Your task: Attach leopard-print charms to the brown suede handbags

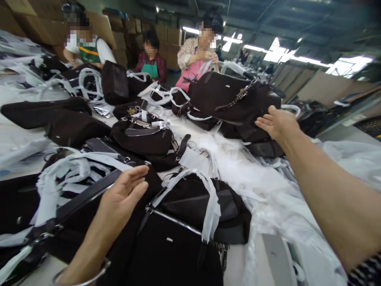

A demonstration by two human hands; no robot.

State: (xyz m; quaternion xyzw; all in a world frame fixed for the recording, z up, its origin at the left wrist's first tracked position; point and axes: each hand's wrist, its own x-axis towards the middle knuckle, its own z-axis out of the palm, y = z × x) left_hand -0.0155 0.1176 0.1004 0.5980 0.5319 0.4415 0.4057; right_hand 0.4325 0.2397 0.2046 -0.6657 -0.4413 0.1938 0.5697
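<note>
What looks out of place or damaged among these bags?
No damage or spill stands out. The dark bags lie jumbled at differing angles, and crumpled pale plastic is bunched beside them on the right, which looks untidy. The white handle wrapping seems deliberate.

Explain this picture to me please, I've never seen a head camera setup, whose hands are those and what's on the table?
There's no machine: someone wears a camera on their head, looking forward and down. The left hand and right hand in front are the wearer's own. Both are open and seem to hold nothing. The left is near a white-wrapped handle; the right is by a large dark bag with a chain, though I can't tell if they touch. More dark bags and white wrapping cover much of the table.
</note>
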